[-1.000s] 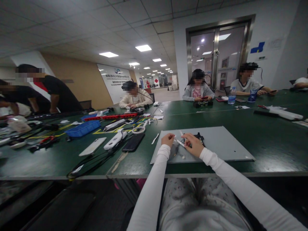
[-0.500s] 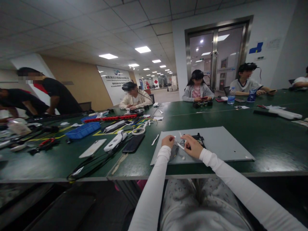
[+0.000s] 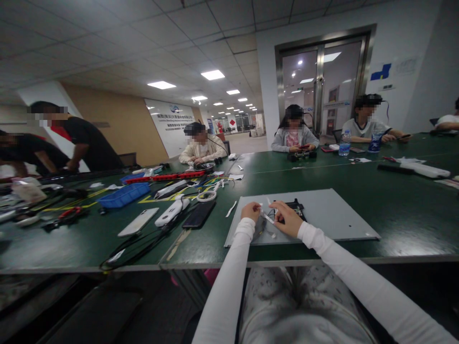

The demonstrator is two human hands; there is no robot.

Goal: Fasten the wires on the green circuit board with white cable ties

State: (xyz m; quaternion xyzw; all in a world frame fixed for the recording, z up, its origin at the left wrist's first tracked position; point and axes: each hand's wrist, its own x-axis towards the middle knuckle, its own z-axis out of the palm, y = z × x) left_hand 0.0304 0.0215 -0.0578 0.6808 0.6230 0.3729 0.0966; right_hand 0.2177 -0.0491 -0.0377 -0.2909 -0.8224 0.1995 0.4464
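Over the left part of a flat grey metal panel (image 3: pixel 335 215), both my hands work close together. My left hand (image 3: pixel 251 211) is closed in a pinch; what sits in its fingertips is too small to make out. Thumb and forefinger of my right hand (image 3: pixel 289 220) close on a narrow white strip (image 3: pixel 268 219) that slants between the hands. Thin grey cables (image 3: pixel 261 228) bunch on the panel below my fingers, with a small white connector (image 3: pixel 273 235) at one end. Partly hidden behind my right hand is a black bracket-like part (image 3: pixel 298 205) with a circuit board.
Left of the panel lie a loose white strip (image 3: pixel 231 209), a dark phone (image 3: pixel 199 213), a tape roll (image 3: pixel 207 196), a white power bank (image 3: pixel 172 211) with black cables and a white phone (image 3: pixel 138 221). Farther off is a blue bin (image 3: pixel 125 195). Several people are around the green table (image 3: pixel 412 215).
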